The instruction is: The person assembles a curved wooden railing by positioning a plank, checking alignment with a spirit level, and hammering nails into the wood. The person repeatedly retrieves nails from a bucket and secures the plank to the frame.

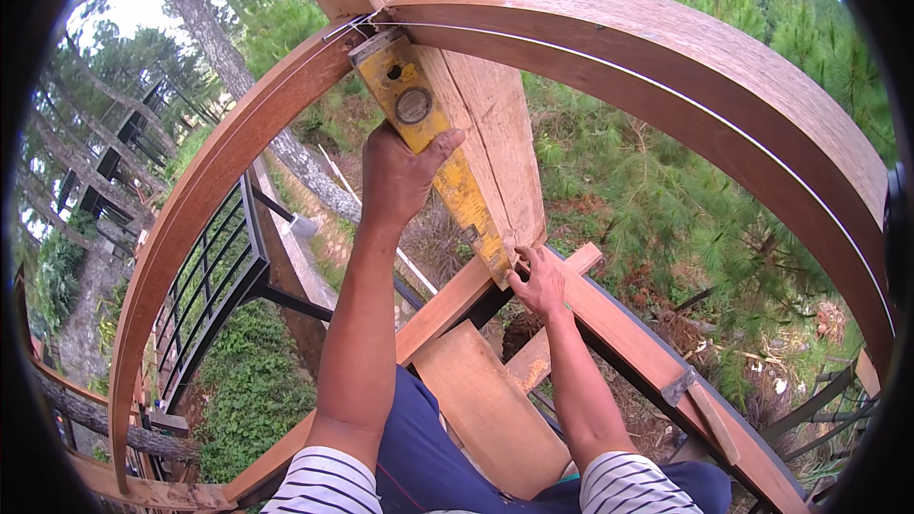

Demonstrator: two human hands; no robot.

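A worn yellow spirit level (pixel 455 186) lies lengthwise against a thick wooden post (pixel 490 124). My left hand (pixel 405 171) is wrapped round its upper half, the thumb across its face. At the level's lower end, my right hand (pixel 541 283) has its fingers bent, thumb and forefinger at the level's edge and the foot of the post. The level's top end sits just under the joint where a curved wooden rail (pixel 657 67) meets the post. A thin white string (pixel 609 59) runs along that rail.
Another curved rail (pixel 205 167) bends down on the left. Below are crossing timber beams (pixel 628 343) and a wide plank (pixel 490 409) between my legs. A black metal railing (pixel 214 276) stands lower left. Trees and a green slope (pixel 657 181) lie beyond, well below.
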